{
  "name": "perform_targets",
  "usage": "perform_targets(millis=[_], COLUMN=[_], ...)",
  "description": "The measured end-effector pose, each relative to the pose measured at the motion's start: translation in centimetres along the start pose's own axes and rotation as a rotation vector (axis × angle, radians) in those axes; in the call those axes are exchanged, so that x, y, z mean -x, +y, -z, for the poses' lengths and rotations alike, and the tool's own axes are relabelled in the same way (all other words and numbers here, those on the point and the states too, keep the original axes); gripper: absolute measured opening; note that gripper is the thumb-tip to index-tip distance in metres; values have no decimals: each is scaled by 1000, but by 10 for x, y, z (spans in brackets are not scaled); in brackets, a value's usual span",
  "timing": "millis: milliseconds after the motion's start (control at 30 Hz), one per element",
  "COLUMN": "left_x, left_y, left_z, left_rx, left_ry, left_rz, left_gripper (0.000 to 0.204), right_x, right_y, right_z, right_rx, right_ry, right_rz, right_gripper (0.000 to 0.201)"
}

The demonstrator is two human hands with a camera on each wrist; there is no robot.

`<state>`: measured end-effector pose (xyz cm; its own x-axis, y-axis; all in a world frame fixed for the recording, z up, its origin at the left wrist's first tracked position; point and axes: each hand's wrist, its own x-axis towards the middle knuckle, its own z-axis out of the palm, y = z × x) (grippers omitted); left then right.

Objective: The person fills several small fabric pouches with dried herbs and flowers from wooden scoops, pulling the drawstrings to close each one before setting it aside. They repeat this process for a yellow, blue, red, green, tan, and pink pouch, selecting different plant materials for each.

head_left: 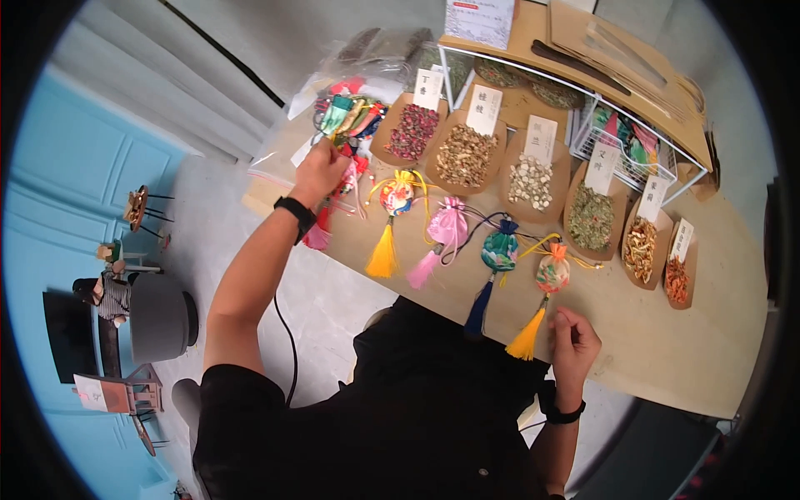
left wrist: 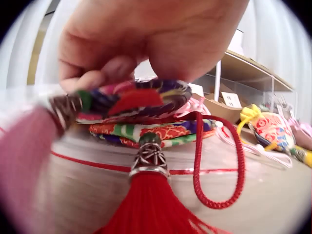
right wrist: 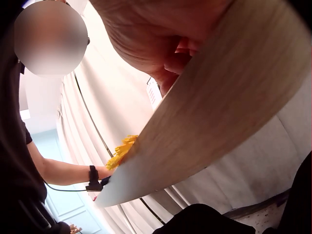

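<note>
My left hand (head_left: 322, 172) is at the pile of sachets (head_left: 350, 117) on the table's left. In the left wrist view its fingers pinch a dark patterned sachet (left wrist: 141, 100) with a blurred pink tassel (left wrist: 29, 151). Right under that one lies a red, green and blue sachet (left wrist: 180, 132) with a red tassel (left wrist: 151, 200) and a red cord loop (left wrist: 239, 180). My right hand (head_left: 575, 343) rests at the table's front edge, fingers loosely curled, holding nothing. Close to it lies an orange floral sachet (head_left: 552, 272) with a yellow tassel (head_left: 527, 335).
A green sachet (head_left: 500, 250), a pink one (head_left: 448, 223) and a yellow-corded one (head_left: 397, 193) lie along the front. Behind them stand several labelled paper trays of dried herbs, among them rosebuds (head_left: 413, 132). A white-framed shelf (head_left: 575, 62) stands at the back.
</note>
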<state>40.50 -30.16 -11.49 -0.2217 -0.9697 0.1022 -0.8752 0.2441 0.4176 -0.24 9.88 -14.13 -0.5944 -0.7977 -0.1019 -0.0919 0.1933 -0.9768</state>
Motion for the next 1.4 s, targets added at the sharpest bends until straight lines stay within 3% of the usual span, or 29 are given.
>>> perform_targets(millis=[67, 133, 167, 200, 267, 333, 433, 467, 500, 567, 633, 700, 767, 833, 933, 1033, 1233, 1333, 1400], left_x=[-23, -38, -33, -35, -34, -32, -15, 0, 8, 44, 83, 118, 140, 147, 143, 132, 131, 137, 142], left_y=[-36, -57, -38, -45, -58, -66, -49, -24, -17, 55, 112, 159, 194, 231, 274, 299, 309, 306, 306], left_z=[-26, -40, -26, -29, -35, -40, -32, -15, -12, 12, 19, 12, -1, -15, -31, -47, -54, -55, -51], left_rx=[71, 111, 30, 91, 101, 235, 389, 384, 40, 74, 510, 587, 728, 733, 633, 673, 809, 934, 899], left_ry=[-51, -25, -102, -111, -50, -41, 23, -32, 291, 374, 161, 36, -214, -242, -194, -27, -786, -927, -908], left_rz=[43, -84, -28, -40, -37, -59, -130, -39, -351, -368, -262, -347, -425, -486, -564, -708, -527, -559, -570], left_gripper=[38, 35, 35, 37, 35, 31, 26, 21, 16, 10, 9, 14, 17, 12, 13, 13, 13, 15, 15], right_x=[0, 1, 2, 2, -1, -8, -22, -27, -33, -41, -45, -51, -52, -54, -46, -32, -8, -5, -5], right_y=[-2, 2, 2, 2, -6, -27, -52, -56, -58, -56, -54, -47, -46, -42, -41, -43, -64, -63, -61], right_z=[-1, -1, 0, -1, -4, -8, -12, -12, -13, -16, -21, -27, -32, -32, -31, -23, -1, 2, 0], right_rx=[39, 80, 53, 19, 40, 174, 320, 361, 395, 464, 548, 569, 522, 525, 540, 520, 393, 362, 333], right_ry=[9, 21, 23, 46, 64, 101, 151, 169, 163, 143, 90, 33, 5, -34, 10, 74, 187, 183, 174], right_rz=[7, 59, 51, 60, 29, 128, 236, 268, 277, 292, 265, 307, 241, 157, 198, 362, 439, 427, 414], right_gripper=[15, 15, 14, 14, 16, 18, 25, 27, 30, 36, 40, 41, 32, 26, 19, 16, 13, 14, 14])
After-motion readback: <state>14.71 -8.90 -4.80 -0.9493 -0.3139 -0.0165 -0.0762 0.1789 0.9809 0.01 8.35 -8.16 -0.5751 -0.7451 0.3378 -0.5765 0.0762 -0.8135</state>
